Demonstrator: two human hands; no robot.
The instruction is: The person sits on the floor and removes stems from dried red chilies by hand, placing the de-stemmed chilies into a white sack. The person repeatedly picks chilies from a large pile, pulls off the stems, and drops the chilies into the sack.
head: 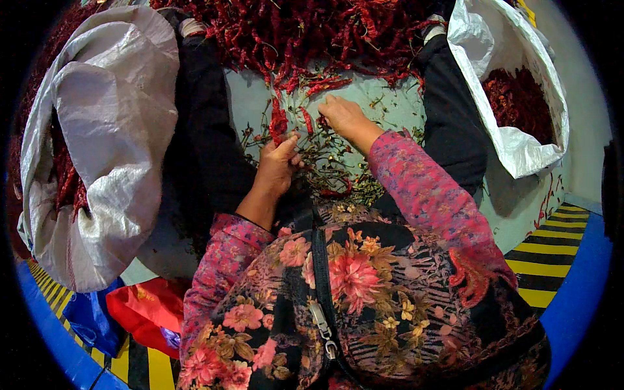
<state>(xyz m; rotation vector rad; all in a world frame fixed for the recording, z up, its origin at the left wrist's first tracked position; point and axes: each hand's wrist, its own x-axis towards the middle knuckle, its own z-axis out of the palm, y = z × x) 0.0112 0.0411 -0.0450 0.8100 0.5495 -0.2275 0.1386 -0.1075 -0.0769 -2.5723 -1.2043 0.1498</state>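
My left hand [279, 163] is closed around the lower end of some dried red chili peppers [278, 121], which point up towards the heap. To its right, my right hand [339, 116] is held over the pale floor with its fingers bent together; a small dark red bit shows beneath the fingers, and whether they grip it is unclear. Between the hands a single dried red chili [306, 120] lies on the floor. Loose green and brown chili stems [336, 168] are scattered below and around both hands. A large heap of dried red chilies [312, 34] lies beyond them.
A white woven sack [109, 146] with red chilies inside stands at the left. Another open white sack [531, 158], also holding chilies, is at the right. My dark-trousered legs flank the work area. A red bag [146, 304] and a blue bag [92, 317] lie at lower left.
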